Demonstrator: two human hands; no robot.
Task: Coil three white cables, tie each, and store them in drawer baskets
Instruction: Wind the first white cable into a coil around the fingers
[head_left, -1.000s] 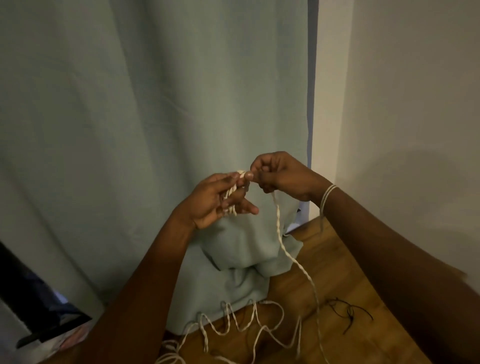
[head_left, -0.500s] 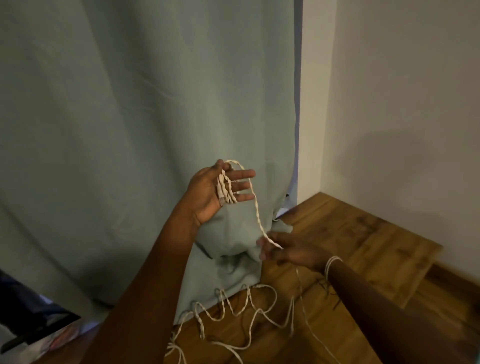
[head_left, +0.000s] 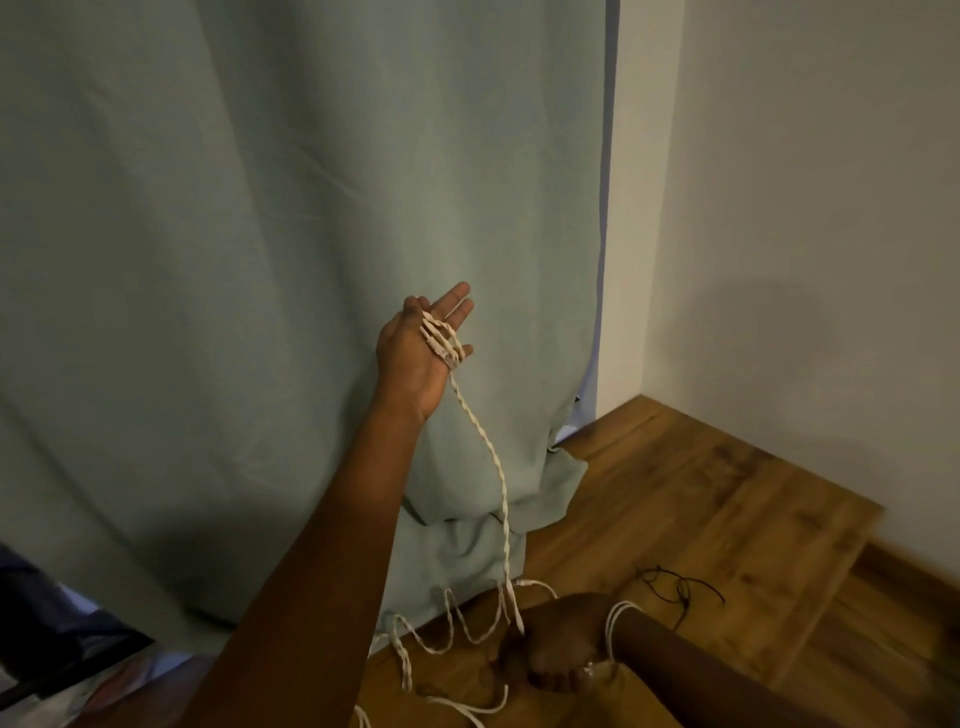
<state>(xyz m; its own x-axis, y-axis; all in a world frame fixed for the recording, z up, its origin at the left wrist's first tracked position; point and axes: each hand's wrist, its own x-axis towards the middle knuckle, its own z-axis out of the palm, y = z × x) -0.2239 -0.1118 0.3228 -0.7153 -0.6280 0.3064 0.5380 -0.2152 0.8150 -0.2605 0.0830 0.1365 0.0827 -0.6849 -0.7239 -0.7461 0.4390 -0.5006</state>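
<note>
Fingers of the left hand (head_left: 415, 348) stood nearly straight, spread toward one o'clock, with several turns of the white cable (head_left: 496, 467) wound across them; the thumb lay over the loops at the palm. From there the cable's long axis ran down toward five o'clock, a twisted strand hanging almost upright in front of the curtain (head_left: 260, 260) to the right hand (head_left: 558, 644). That hand was low at six o'clock, its fingers curled round the strand where it met the floor. A thin white band (head_left: 615, 623) circled its wrist. The rest of the cable lay in loose wavy bends on the wooden floor (head_left: 727, 519), trailing toward seven o'clock along the curtain's hem. The curtain's bunched lower folds sat just behind the hanging strand. A thin dark cord (head_left: 680, 587) lay tangled on the floor at four o'clock from the right hand, apart from the cable. A plain wall (head_left: 805, 208) filled the three o'clock side.
</note>
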